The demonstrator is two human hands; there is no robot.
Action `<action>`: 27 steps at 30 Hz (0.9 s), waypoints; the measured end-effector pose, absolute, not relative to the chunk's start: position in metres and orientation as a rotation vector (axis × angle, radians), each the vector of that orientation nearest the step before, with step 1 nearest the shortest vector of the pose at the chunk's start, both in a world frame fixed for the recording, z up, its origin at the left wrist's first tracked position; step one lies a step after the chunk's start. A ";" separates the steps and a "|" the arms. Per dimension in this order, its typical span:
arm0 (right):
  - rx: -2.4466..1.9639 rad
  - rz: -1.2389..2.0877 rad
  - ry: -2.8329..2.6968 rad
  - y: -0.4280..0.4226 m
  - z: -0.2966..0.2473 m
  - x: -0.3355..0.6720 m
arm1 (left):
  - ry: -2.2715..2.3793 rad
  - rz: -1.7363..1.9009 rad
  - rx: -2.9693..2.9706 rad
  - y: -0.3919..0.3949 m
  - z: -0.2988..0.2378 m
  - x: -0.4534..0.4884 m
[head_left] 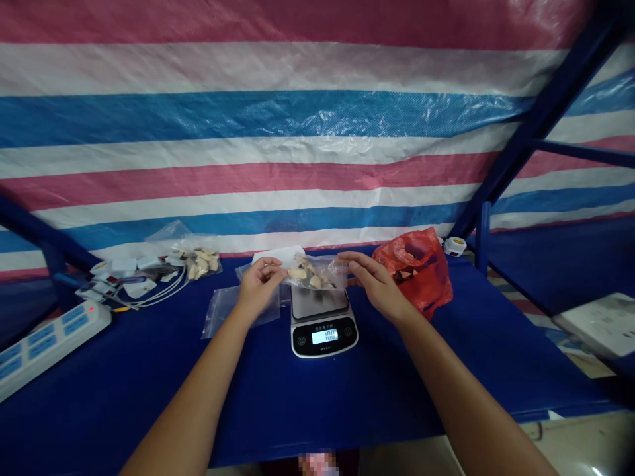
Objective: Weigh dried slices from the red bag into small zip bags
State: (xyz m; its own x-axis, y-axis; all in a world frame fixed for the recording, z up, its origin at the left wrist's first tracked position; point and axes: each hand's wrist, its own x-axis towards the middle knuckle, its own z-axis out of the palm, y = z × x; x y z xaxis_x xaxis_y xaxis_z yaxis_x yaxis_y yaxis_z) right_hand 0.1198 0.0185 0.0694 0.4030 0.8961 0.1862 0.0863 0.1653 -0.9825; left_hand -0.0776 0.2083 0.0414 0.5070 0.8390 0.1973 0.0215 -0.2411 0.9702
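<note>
My left hand and my right hand hold a clear zip bag of pale chunks just above a kitchen scale, on a blue-covered desk. The bag hangs over the steel plate of the scale, and I cannot tell whether it touches. My left fingers pinch narrowly at the bag's left end, while my right fingers lie long and slightly spread at its right end, too loosely placed for me to tell whether they grip it. The scale's lit display appears to read 10.0 (the digits are small, and the decimal point is hard to make out).

A red plastic bag with more chunks inside slumps just beyond my right hand. Beyond my left hand, a flat clear zip bag lies on the desk, and a white paper sits behind the scale. Farther left, another clear bag of pale chunks lies beside a tangle of white cables. A white power strip shows a red light at the desk's left edge. A striped plastic tarp in pink, white and blue hangs behind a blue metal frame.
</note>
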 end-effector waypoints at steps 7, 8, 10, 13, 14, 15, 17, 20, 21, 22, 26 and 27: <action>-1.258 0.763 -0.980 0.017 0.072 0.120 | 0.745 0.914 1.603 0.204 0.044 -0.076; -1.269 0.757 -0.988 0.017 0.073 0.120 | 0.743 0.911 1.607 0.204 0.044 -0.076; -1.293 0.743 -1.017 0.017 0.072 0.121 | 0.731 0.889 1.627 0.203 0.043 -0.077; -1.440 0.593 -1.096 0.015 0.067 0.129 | 0.722 0.880 1.682 0.205 0.042 -0.080; -1.547 0.464 -1.118 0.014 0.065 0.134 | 0.733 0.919 1.698 0.207 0.041 -0.082; -1.663 0.313 -1.123 0.012 0.063 0.140 | 0.754 0.985 1.703 0.209 0.040 -0.084; -1.837 0.052 -1.074 0.008 0.061 0.152 | 0.815 1.141 1.666 0.216 0.038 -0.088; -1.888 -0.042 -0.978 0.002 0.060 0.165 | 0.916 1.272 1.565 0.226 0.035 -0.093; -1.885 -0.040 -0.964 0.001 0.060 0.167 | 0.939 1.286 1.544 0.229 0.033 -0.094; -1.884 -0.040 -0.960 0.001 0.060 0.168 | 0.952 1.296 1.531 0.232 0.032 -0.095; -1.911 -0.029 -0.974 0.003 0.058 0.166 | 0.955 1.318 1.508 0.237 0.029 -0.096; -1.919 -0.023 -0.979 0.004 0.057 0.165 | 0.951 1.317 1.507 0.237 0.028 -0.097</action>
